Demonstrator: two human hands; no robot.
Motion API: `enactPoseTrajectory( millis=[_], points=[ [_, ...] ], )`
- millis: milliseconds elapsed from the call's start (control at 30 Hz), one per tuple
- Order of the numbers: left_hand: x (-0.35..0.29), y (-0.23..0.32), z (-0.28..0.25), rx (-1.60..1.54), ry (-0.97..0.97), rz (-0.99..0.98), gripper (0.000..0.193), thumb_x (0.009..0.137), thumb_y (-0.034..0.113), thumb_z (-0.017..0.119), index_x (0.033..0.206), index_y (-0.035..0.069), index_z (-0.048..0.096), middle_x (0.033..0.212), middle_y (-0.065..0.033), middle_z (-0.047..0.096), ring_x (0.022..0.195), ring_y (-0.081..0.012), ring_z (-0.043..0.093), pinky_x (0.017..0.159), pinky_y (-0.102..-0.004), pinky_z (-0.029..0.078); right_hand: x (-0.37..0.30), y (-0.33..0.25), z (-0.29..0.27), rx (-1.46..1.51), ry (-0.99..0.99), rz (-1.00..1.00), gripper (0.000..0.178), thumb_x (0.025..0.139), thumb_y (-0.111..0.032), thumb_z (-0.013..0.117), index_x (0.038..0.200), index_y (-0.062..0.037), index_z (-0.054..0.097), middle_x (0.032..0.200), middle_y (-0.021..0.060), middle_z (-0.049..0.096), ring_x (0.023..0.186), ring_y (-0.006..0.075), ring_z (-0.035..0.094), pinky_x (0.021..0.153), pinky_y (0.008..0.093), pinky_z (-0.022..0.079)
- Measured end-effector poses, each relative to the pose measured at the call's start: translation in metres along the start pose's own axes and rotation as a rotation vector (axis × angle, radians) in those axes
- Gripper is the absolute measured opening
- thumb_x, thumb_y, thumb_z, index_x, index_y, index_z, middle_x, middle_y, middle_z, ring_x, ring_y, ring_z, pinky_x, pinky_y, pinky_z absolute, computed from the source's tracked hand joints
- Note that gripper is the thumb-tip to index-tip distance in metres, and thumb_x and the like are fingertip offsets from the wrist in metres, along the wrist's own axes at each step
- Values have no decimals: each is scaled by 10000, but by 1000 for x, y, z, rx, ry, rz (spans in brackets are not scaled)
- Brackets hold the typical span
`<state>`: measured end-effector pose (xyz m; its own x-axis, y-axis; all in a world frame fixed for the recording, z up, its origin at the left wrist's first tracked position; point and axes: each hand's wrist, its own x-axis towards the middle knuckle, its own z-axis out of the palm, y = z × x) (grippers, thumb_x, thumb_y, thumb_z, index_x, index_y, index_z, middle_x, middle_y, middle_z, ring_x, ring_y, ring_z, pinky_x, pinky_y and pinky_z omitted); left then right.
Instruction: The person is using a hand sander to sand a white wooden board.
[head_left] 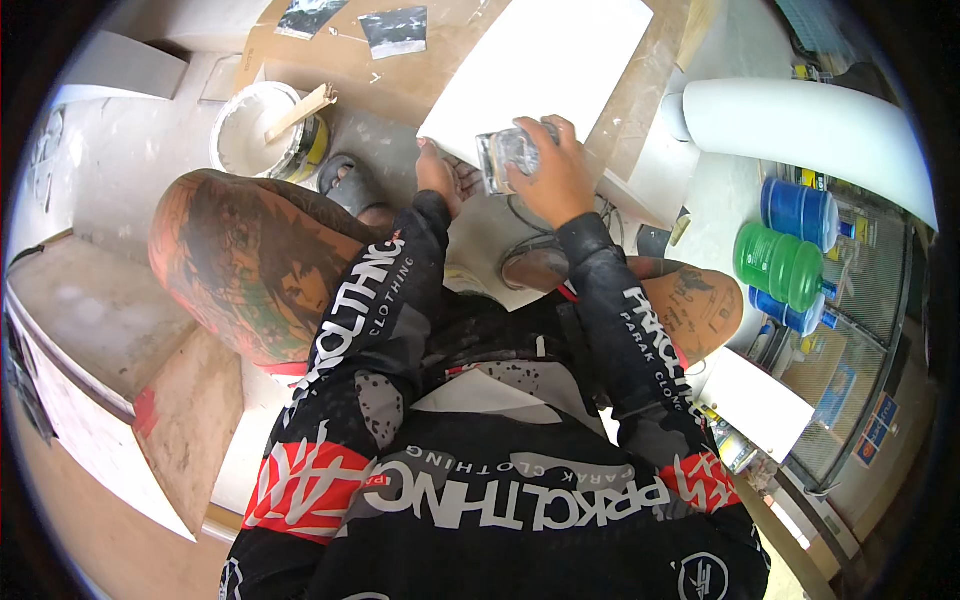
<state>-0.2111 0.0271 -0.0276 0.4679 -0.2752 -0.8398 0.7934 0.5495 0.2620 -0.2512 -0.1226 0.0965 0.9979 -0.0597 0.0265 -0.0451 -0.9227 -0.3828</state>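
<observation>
A smooth white panel [535,75] lies slanted before me on a brown work surface. My left hand [442,178] is at its near left corner, thumb up against the edge and fingers curled beneath. My right hand [555,172] is closed around a grey, block-shaped tool [494,163] with a worn, shiny surface, held at the panel's near edge. The tool's underside is hidden, so its exact kind does not show. A dark cord [520,212] loops below the right hand.
Left of the panel stands a bucket [214,142] of whitish paste with a wooden stick [303,110]. Two dark pictures [393,32] lie on the brown sheet. Blue and green water bottles [775,265] stand at right, under a thick white curved piece [800,125]. An open box-like piece [100,300] is at left.
</observation>
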Motion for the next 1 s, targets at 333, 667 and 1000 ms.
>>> enactPoseTrajectory(
  millis=[333, 667, 1000],
  points=[
    [32, 14, -8, -421, 181, 170, 953, 990, 783, 239, 1440, -30, 446, 1365, -188, 576, 1168, -377, 596, 1051, -572, 448, -32, 25, -14, 34, -20, 118, 610, 787, -226, 808, 1364, -201, 610, 1410, 173, 495, 1254, 401, 560, 1035, 473, 493],
    [29, 22, -36, -368, 57, 155, 974, 1004, 742, 116, 1415, -55, 497, 1378, -246, 599, 1160, -365, 618, 1041, -546, 455, 14, -40, 14, -5, -61, -132, 612, 781, -228, 811, 1364, -234, 623, 1409, 129, 511, 1204, 399, 583, 983, 482, 526],
    [35, 11, -44, -469, 1, 123, 1002, 989, 752, 133, 1421, -75, 498, 1288, -244, 651, 1168, -415, 625, 1063, -562, 413, 74, -75, 42, -69, 13, -148, 615, 772, -308, 813, 1357, -261, 628, 1398, 123, 527, 1164, 400, 617, 953, 487, 550]
  ],
)
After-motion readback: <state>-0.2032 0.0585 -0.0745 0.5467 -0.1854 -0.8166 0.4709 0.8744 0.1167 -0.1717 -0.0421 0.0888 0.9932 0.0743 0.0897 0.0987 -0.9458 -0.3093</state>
